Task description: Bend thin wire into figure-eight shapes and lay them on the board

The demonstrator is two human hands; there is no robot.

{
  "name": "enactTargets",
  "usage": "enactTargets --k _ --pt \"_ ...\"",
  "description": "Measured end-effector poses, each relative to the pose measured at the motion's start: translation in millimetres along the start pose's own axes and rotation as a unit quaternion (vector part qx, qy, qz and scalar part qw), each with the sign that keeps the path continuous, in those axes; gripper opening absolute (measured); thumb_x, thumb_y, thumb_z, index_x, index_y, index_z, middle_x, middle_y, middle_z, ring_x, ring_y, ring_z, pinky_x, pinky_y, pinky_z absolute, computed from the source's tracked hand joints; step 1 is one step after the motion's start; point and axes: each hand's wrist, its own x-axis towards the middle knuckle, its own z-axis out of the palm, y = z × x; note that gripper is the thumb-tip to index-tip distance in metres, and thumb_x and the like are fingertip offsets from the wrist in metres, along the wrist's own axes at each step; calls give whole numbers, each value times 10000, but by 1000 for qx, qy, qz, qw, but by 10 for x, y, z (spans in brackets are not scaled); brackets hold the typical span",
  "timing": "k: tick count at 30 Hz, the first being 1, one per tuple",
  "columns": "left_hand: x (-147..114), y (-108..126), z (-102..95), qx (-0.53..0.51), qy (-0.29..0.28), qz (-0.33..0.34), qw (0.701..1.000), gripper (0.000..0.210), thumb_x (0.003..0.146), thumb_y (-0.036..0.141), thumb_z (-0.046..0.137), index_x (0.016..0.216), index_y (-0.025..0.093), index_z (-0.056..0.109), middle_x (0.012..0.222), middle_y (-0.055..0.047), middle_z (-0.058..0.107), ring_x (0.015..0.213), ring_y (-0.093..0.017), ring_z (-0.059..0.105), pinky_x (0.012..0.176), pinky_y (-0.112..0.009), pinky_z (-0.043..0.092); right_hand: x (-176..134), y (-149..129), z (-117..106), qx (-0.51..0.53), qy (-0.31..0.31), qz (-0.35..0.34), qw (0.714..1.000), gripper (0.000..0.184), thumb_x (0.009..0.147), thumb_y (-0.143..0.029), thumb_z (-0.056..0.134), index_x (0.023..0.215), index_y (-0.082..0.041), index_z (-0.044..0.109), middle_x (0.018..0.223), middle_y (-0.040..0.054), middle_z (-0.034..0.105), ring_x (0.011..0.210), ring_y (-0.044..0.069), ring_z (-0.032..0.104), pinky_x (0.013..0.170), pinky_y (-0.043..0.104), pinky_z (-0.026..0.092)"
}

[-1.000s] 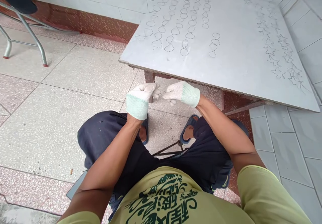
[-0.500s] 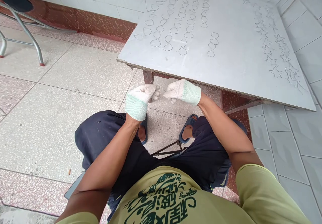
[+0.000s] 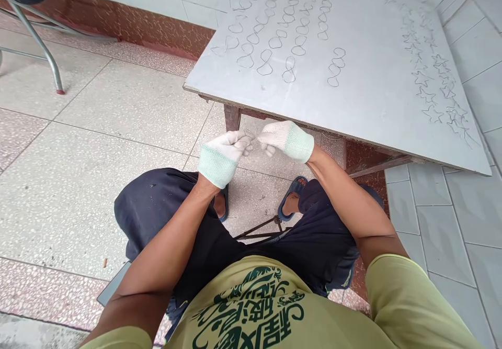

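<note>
My left hand [image 3: 229, 153], in a white work glove with a mint-green cuff, is closed in a pinch on a thin wire [image 3: 248, 132]. A small curved bit of this wire shows between the two hands. Just to its right, my right hand [image 3: 281, 138], gloved alike, has thumb and fingers pinched together at the wire. The fingertips of both hands nearly meet, in front of the table's near edge. The wire's full shape is hidden by the fingers.
On the white tabletop [image 3: 368, 92] lie rows of looped wire shapes [image 3: 289, 69] at left and star-shaped wires [image 3: 423, 95] at right. A metal-legged chair [image 3: 50, 66] stands far left. Tiled walls border the table. A dark metal frame [image 3: 270, 228] is between my feet.
My left hand has moved slightly right and the gap between the hands has narrowed. A curved bit of wire now shows between the fingertips. The view has shifted a little.
</note>
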Motion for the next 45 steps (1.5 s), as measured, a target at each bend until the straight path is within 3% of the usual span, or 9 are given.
enactTargets --k 4,16,26,32,37,41,45 --pt "-26 4 -6 1 -39 -15 999 194 934 373 780 913 192 845 861 -77 844 749 -197 741 711 -304 640 1 -39 1 -10 -10 12 1000 426 1082 -465 683 734 -222 706 617 -18 696 677 167 679 764 307 506" --pt "-54 146 -60 40 -1 -16 999 228 991 351 704 917 169 820 864 -76 845 792 -190 780 792 -284 624 -47 -180 29 -95 15 11 995 342 1079 -411 630 895 -198 825 708 -10 758 747 170 709 797 302 507" --pt "-24 132 -93 39 -11 -10 999 254 974 389 705 931 167 821 893 -78 855 794 -197 784 776 -291 607 -50 -230 51 -90 24 40 995 304 1059 -256 659 782 -199 772 813 4 827 775 155 743 795 284 539" --pt "4 102 -116 53 -15 -17 998 233 966 348 694 887 166 818 823 -69 840 759 -193 776 758 -292 604 6 -88 64 -2 42 8 999 275 1037 -311 727 801 -191 802 922 39 852 871 168 782 838 289 590" --pt "27 91 -115 48 -64 -32 996 188 953 301 703 888 163 813 830 -83 851 790 -206 809 759 -290 632 80 100 123 74 65 15 995 285 929 -426 848 761 -210 769 786 26 804 752 161 737 763 300 625" --pt "23 82 -112 46 -71 -26 996 228 970 357 737 860 168 803 799 -94 844 765 -211 809 745 -301 647 105 157 194 93 73 19 993 283 901 -419 843 733 -216 740 732 17 767 723 154 715 726 285 609" --pt "9 65 -118 26 -73 -23 997 275 969 416 763 851 170 799 795 -106 847 766 -228 817 755 -326 666 73 104 248 62 121 10 991 219 912 -351 782 744 -224 724 757 8 764 755 159 702 748 289 587"
